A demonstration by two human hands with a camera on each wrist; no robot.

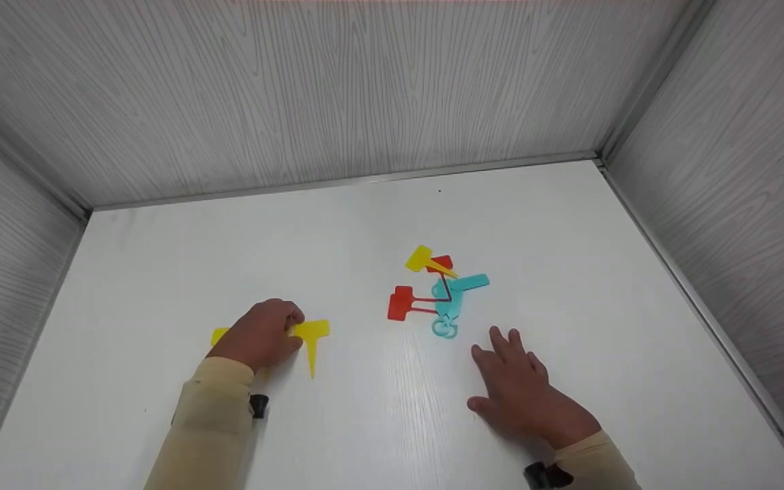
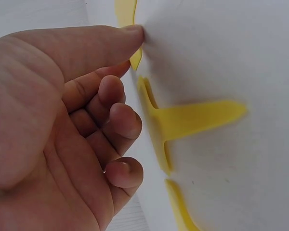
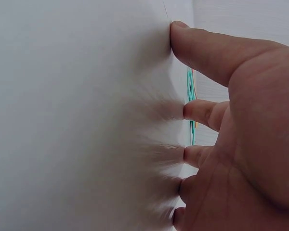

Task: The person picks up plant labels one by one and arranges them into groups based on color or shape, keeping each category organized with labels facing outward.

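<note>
White tabletop (image 1: 378, 422) boxed by grey walls lies under your hands. Your right hand (image 1: 525, 391) rests flat, fingers spread, fingertips down, just short of the heap of red, yellow and teal tags (image 1: 438, 292). Your left hand (image 1: 263, 335) curls over yellow tags (image 1: 312, 333), thumb (image 2: 86, 43) pressing one.

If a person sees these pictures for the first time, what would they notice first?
Probably the small heap of red, yellow and teal plastic tags in the middle of the white table. Next, the left hand resting over yellow tags at the front left, and the right hand lying flat just below the heap.
</note>
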